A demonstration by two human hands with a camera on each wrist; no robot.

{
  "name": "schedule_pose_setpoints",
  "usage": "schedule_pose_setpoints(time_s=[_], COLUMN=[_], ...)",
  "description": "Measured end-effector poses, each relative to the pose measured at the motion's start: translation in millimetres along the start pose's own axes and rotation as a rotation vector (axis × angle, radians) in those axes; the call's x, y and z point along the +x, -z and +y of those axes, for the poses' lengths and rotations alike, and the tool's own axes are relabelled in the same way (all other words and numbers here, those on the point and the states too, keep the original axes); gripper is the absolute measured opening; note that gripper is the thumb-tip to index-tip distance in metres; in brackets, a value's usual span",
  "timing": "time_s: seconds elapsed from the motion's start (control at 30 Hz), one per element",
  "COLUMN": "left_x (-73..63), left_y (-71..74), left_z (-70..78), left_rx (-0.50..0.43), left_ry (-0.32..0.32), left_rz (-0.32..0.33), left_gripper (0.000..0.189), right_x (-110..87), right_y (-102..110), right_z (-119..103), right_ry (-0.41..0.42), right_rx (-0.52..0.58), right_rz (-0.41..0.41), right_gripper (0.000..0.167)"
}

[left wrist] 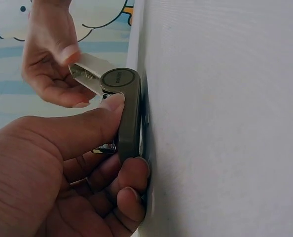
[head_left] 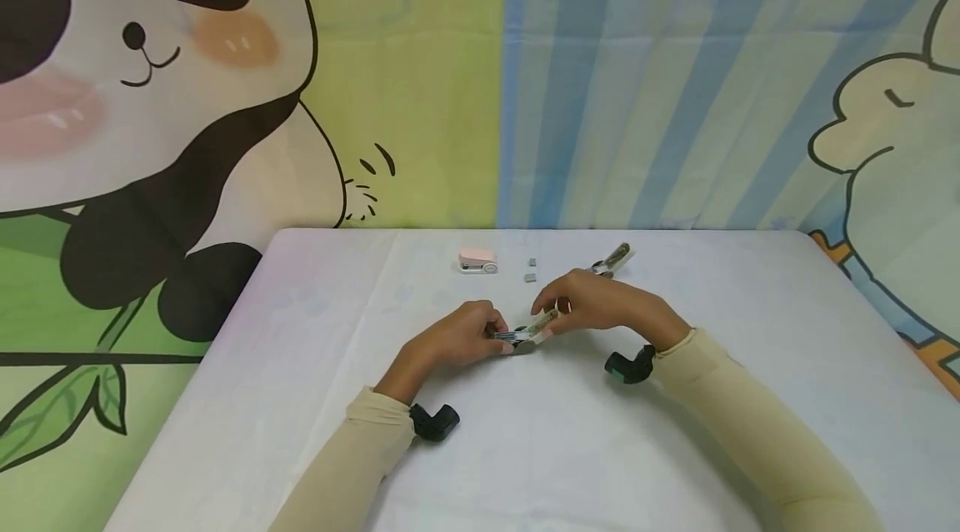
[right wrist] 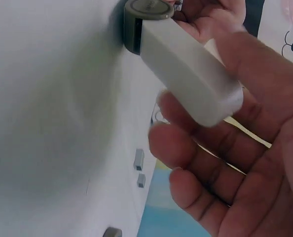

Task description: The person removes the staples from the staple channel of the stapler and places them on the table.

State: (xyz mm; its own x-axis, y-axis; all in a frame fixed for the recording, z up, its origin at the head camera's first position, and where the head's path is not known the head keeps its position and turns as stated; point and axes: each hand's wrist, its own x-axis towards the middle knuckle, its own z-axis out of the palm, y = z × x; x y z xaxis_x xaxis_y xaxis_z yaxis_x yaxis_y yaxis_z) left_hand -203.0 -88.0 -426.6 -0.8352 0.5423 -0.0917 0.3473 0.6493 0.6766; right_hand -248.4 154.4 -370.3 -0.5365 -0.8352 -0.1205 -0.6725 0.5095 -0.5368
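Low over the desk (head_left: 540, 449), right of the left fingers (left wrist: 134, 174), was the stapler (head_left: 523, 346), hinged open. Those fingers gripped its dark base (left wrist: 130, 118). My right fingers (right wrist: 171, 143) pinched the white lid (right wrist: 186, 69) toward its free end. Key relation: the hinge (left wrist: 119, 78) fell between the two grips. Base ran from the left fingers toward the right ones; lid slanted up and away to the right from there. Neither side was nearer, both were on it. Couldn't tell whether the base touched the desk.

Clearance: second stapler (head_left: 617, 257), looked open too, lay just past the right fingers, so I judged that side tight. Two small grey blocks (head_left: 530, 277) and a pink stapler (head_left: 477, 261) sat near the desk's far edge. Most room was on the near side, between my sleeves (head_left: 750, 424).
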Motion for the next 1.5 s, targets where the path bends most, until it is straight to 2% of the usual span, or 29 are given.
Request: schedule_pose_setpoints(time_s=[0.07,0.2,0.43,0.6,0.67,0.77,0.93,1.1,1.2,1.33,1.4,1.5], left_x=[1.9,7.8,20.2,33.3,40.8,53.8,75.1,90.5,95.7,101.5,103.7,105.3], left_y=[-2.0,-5.7,-9.0,-14.3,-18.5,-25.2,-31.2,-35.7,-39.3,-45.6,-49.1,-53.7], left_z=[0.5,6.1,25.0,36.0,39.3,44.5,54.2,63.2,64.8,68.7,71.5,74.5], left_rx=[0.004,0.01,0.048,0.095,0.13,0.179,0.241,0.241,0.269,0.371,0.423,0.45], left_ry=[-0.002,-0.018,-0.007,-0.087,-0.119,-0.133,-0.093,-0.037,-0.009,0.002,0.01,0.03], left_rz=[-0.003,-0.022,-0.123,-0.13,-0.118,-0.087,-0.04,-0.001,0.043,0.1,0.112,0.118], left_gripper=[0.014,0.014,0.017,0.013,0.012,0.012,0.012,0.016,0.014,0.019,0.023,0.023], right_x=[-5.4,-14.4,-27.3,-38.7,-43.6,-49.2,-51.8,-52.5,-50.6,-51.5,-52.6,-52.6], right_y=[0.7,4.3,14.6,27.6,34.0,42.4,53.4,63.9,67.0,67.3,65.5,61.7], right_z=[0.5,1.5,9.9,16.3,17.5,19.9,19.7,18.3,22.1,34.1,40.9,49.7], right_ry=[-0.008,-0.026,-0.077,-0.12,-0.131,-0.173,-0.257,-0.3,-0.32,-0.381,-0.423,-0.471], right_rx=[-0.015,-0.069,-0.086,-0.104,-0.114,-0.145,-0.224,-0.275,-0.282,-0.3,-0.306,-0.309], right_rz=[-0.021,-0.041,-0.103,-0.118,-0.115,-0.111,-0.095,-0.085,-0.088,-0.119,-0.142,-0.17], right_gripper=[0.032,0.027,0.023,0.023,0.023,0.023,0.024,0.028,0.031,0.031,0.03,0.029])
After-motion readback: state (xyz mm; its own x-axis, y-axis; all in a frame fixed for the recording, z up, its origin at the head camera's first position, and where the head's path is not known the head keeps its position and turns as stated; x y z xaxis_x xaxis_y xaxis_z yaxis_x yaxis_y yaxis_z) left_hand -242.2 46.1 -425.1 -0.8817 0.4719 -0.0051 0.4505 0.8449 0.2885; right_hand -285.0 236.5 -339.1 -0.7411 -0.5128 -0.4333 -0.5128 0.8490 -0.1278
